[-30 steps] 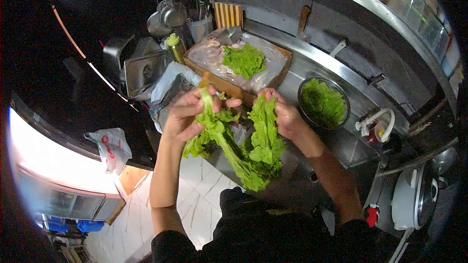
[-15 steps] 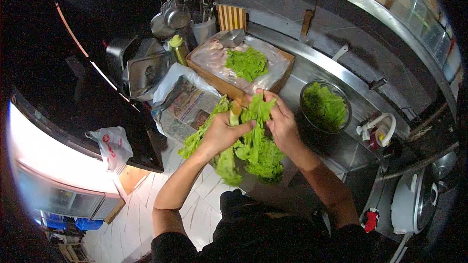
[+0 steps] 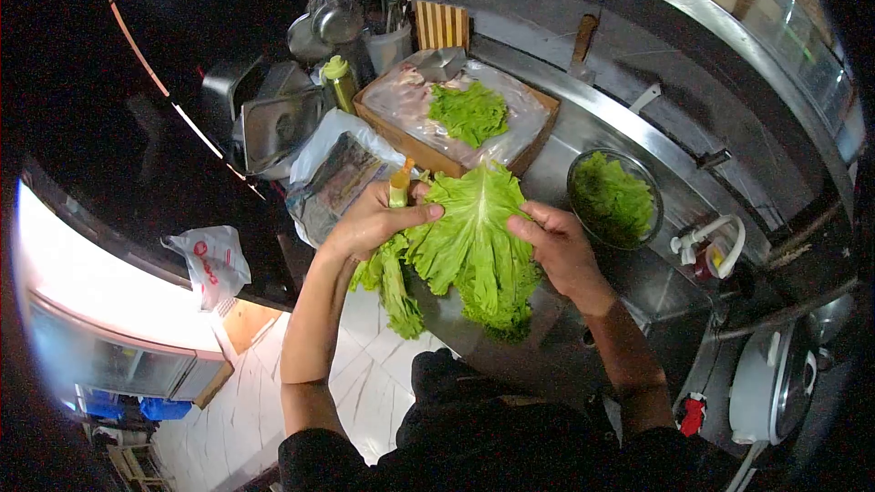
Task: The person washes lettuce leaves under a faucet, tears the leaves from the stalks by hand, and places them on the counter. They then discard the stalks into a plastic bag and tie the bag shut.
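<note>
My left hand (image 3: 375, 220) is closed around a head of lettuce (image 3: 398, 296), its browned stem end sticking up past my fingers. The thumb presses the left edge of a broad lettuce leaf (image 3: 478, 237). On the other side my right hand (image 3: 563, 251) pinches that leaf's right edge between thumb and fingers. Spread out between both hands, the leaf shows its pale rib, with frilly green hanging below. Beyond it, loose lettuce (image 3: 468, 113) lies on the clear plastic over a cardboard box (image 3: 410, 143). To the right, a round bowl (image 3: 653, 184) holds more torn lettuce.
Left of the box are newspaper in a plastic bag (image 3: 337, 178), a green-capped bottle (image 3: 339, 84) and metal pans (image 3: 278, 128). A striped board (image 3: 441, 25) leans behind. At right stand a white-handled item (image 3: 725, 246) and a large pot (image 3: 761, 374).
The bunched leaf is now opened out flat between my hands. My right hand has moved right and down, and my left hand has shifted slightly left with the lettuce head.
</note>
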The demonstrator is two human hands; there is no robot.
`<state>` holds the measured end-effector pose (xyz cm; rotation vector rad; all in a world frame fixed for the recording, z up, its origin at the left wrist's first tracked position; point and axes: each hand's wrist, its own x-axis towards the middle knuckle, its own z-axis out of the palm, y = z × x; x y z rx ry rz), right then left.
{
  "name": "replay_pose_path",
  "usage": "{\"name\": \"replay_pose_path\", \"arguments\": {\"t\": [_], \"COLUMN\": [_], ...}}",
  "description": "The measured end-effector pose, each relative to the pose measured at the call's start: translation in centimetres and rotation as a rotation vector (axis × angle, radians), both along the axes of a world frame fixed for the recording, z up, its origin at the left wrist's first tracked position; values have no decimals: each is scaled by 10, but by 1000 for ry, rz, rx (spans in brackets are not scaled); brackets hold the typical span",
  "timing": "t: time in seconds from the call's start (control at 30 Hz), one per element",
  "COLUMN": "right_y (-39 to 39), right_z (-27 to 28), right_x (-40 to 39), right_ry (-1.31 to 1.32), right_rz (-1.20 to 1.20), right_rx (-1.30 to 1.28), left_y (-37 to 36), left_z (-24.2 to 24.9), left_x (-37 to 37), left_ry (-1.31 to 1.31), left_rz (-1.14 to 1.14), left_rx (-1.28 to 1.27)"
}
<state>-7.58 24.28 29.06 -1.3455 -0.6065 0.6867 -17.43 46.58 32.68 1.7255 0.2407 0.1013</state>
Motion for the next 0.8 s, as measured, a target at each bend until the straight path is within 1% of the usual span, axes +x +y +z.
{"name": "replay_pose_path", "arguments": {"t": [0.07, 0.13, 0.17, 0.23, 0.27, 0.37, 0.4, 0.43, 0.47, 0.5, 0.53, 0.57, 0.6, 0.67, 0.7, 0.73, 0.8], "right_y": [-1, -3, -3, -3, -4, -7, -8, -9, -11, -14, -18, -20, -24, -41, -48, -49, -47], "right_z": [-1, -2, -4, -9, -9, 0, 8, 10, 3, -7, -11, -15, -24, -51, -62, -71, -82], "right_x": [-1, -3, -2, 1, 2, 1, -1, -1, 7, 14, 17, 19, 24, 34, 37, 34, 28], "right_ry": [-28, 22, 27, -3, 1, 75, 31, -8, -161, -310, -381, -457, -433, -515, -722, -712, -832], "right_rz": [-35, -143, -139, -122, -121, -142, -207, -273, -316, -354, -409, -460, -456, -399, -444, -433, -440], "right_rx": [-1, -67, -71, 28, 25, -39, -99, -166, -133, -107, -187, -262, -285, -552, -709, -721, -753], "left_y": [-2, 1, 1, 2, 2, -1, -2, -1, 1, 14, 27, 28, 29, 40, 56, 52, 62], "left_z": [2, -1, -2, -6, -8, -7, -5, -4, -8, -17, -30, -27, -18, -24, -27, -24, -15], "left_x": [0, 1, 1, 1, 1, 0, 0, 1, 1, 4, 3, -3, -8, -15, -22, -26, -40], "left_ry": [44, 53, 59, 28, -8, 37, 49, -6, -52, -52, -42, -2, 28, -47, -24, -200, -144], "left_rz": [26, 33, 35, 56, 73, 59, 57, 74, 92, 179, 262, 308, 356, 513, 496, 497, 345], "left_rx": [-26, -50, -70, -41, -8, -49, -58, -51, -48, 71, 188, 129, 79, 12, -121, -382, -497]}}
